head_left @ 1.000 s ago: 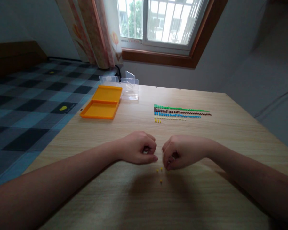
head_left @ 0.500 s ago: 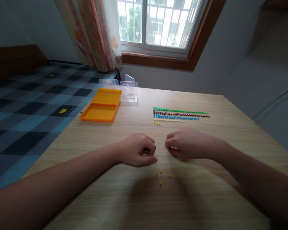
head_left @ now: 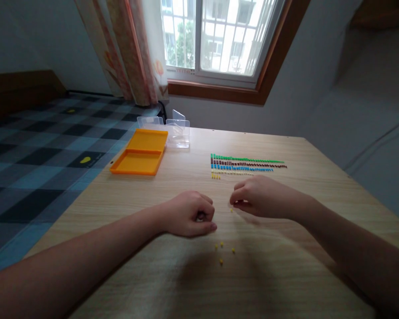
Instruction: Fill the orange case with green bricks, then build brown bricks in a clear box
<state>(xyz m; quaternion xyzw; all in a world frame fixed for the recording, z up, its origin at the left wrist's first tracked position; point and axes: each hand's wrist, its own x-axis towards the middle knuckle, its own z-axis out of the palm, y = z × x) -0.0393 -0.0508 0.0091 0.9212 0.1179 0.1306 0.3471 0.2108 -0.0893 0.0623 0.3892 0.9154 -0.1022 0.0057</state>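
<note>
Item: left hand (head_left: 189,213), resting on the wooden table (head_left: 269,279), fingers curled into a loose fist with the thumb laid along the table top; whether anything sits inside the curl cannot be told. Item: right hand (head_left: 259,197), just beside the left and apart from it, palm down, thumb and forefinger drawn together at their tips; whether a bead is nipped between them is too small to tell. Item: single yellow bead (head_left: 232,210), on the table directly under the right fingertips, between the two hands. Item: loose yellow beads (head_left: 221,244), four in a small scatter on the table, just nearer the person than both hands, touching neither. Item: bead rows, laid side by side beyond the right hand: green row (head_left: 246,159) farthest, then brown row (head_left: 249,164), blue row (head_left: 241,169), a faint pale row (head_left: 234,173), and a short yellow row (head_left: 215,177) nearest the knuckles, a few beads only. Item: orange tray (head_left: 141,151), shallow, two compartments, beyond the left hand and well apart from it, near the table's far left edge. Item: clear plastic boxes (head_left: 177,131), touching the tray's far right corner. Item: checked bedcover (head_left: 36,164), beyond the table to the left of the left arm. Item: curtain (head_left: 133,48) and window (head_left: 216,37), far beyond both hands.
</note>
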